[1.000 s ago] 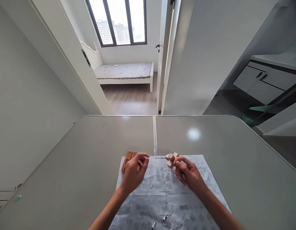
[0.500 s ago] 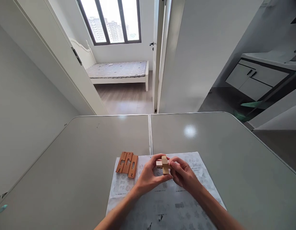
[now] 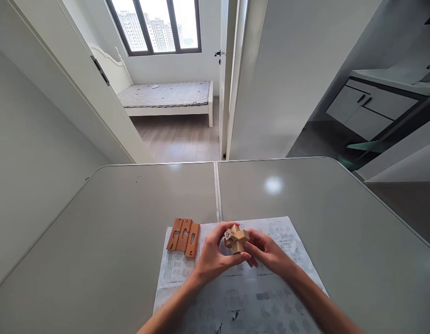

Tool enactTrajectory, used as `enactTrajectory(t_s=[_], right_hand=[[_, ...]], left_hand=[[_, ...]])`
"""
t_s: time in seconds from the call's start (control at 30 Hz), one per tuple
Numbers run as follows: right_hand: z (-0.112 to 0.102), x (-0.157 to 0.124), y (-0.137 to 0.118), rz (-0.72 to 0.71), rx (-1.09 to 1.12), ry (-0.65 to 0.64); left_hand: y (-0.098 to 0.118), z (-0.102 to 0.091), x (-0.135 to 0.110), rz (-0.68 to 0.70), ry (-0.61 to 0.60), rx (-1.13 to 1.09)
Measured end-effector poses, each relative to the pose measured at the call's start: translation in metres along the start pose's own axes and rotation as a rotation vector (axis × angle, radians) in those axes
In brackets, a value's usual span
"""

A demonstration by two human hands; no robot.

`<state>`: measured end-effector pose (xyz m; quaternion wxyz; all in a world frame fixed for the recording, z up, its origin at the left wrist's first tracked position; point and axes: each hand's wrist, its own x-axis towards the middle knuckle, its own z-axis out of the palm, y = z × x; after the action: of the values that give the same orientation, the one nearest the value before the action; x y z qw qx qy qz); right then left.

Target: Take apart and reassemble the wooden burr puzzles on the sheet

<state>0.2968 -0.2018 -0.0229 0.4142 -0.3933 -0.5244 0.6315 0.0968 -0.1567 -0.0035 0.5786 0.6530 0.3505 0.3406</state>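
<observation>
Over the printed sheet, my left hand [image 3: 215,260] curves round a light wooden burr puzzle [image 3: 236,240], gripping it between thumb below and fingers above. Its interlocked square bars cross in several directions, and one end carries a dark inked mark. My right hand [image 3: 270,255] is at the puzzle's right side, fingers bent, with thumb and fingertips against it; the exact contact is partly hidden. To the left of my hands lie three reddish-brown slotted wooden pieces [image 3: 183,237] side by side, with dark numbers on them.
The paper sheet [image 3: 243,297], printed with small diagrams, lies on a grey table [image 3: 107,241] with a seam down its middle. Beyond the far edge are a doorway, a bed [image 3: 169,95] and a window. A white cabinet [image 3: 370,106] stands at the right.
The burr puzzle has been turned in my hands, so an inked end and a bar end now face me. My right fingers have shifted slightly lower. The view has tilted a little downward.
</observation>
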Motion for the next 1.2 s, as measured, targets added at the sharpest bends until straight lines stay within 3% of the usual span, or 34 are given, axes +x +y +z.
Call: enactTrajectory(t_s=[0.4,0.8,1.03,1.2], right_hand=[[0.004,0.0001,-0.0014,-0.008,-0.067,-0.009],[-0.0007,-0.0002,-0.0031,0.078,-0.02,0.004],[-0.0051,0.0004,0.0052,0.072,0.083,-0.082],[-0.0048,-0.0003,0.0039,0.076,0.105,-0.076]], left_hand=[[0.0018,0.001,0.0015,0.022,0.007,0.019],[0.0048,0.0001,0.0017,0.09,-0.021,0.054],[0.0079,0.002,0.0014,0.174,-0.024,0.069],[0.008,0.0008,0.0017,0.207,-0.042,0.075]])
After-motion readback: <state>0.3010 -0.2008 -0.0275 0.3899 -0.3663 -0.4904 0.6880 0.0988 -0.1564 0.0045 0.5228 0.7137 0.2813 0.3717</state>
